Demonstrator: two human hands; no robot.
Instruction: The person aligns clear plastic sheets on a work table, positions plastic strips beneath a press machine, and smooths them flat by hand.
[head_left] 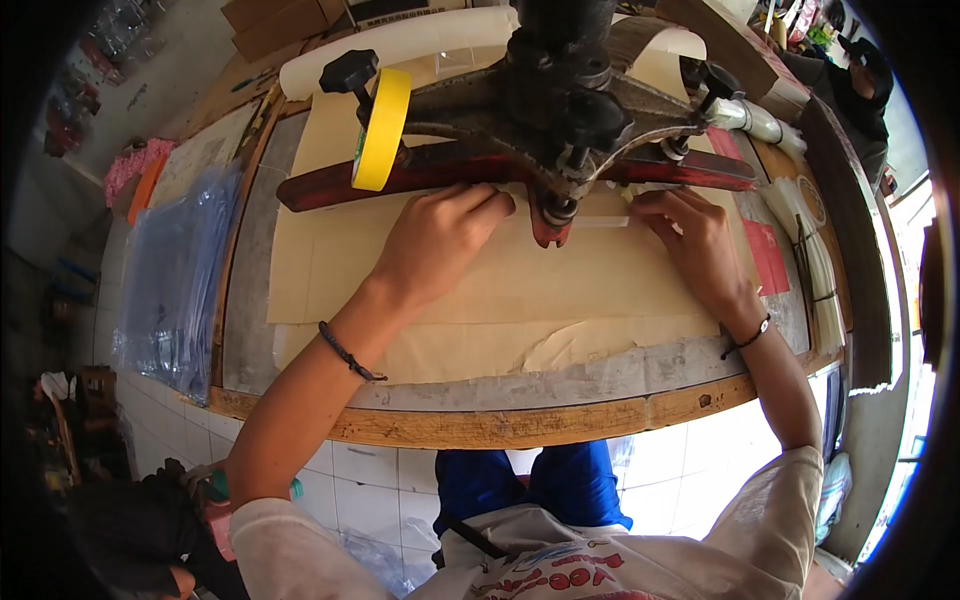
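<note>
A dark metal press with a red bar (440, 168) and black knobs stands over the tan sheet (400, 300) on the table. My left hand (440, 235) is closed at the front edge of the bar, left of the press's middle foot (551, 232). Anything its fingers hold is hidden. On the right of that foot, my right hand (692, 240) pinches the end of a narrow, clear whitish strip (602, 221) lying along the bar. A roll of yellow tape (382, 130) hangs from the left knob.
Clear plastic sheets (180, 285) hang over the table's left side. Bundled whitish strips (815, 270) lie along the right side, near red patches (766, 258). A paper roll (400, 62) lies behind the press. Another person (862, 100) is at the far right. The table's wooden front edge (490, 425) faces me.
</note>
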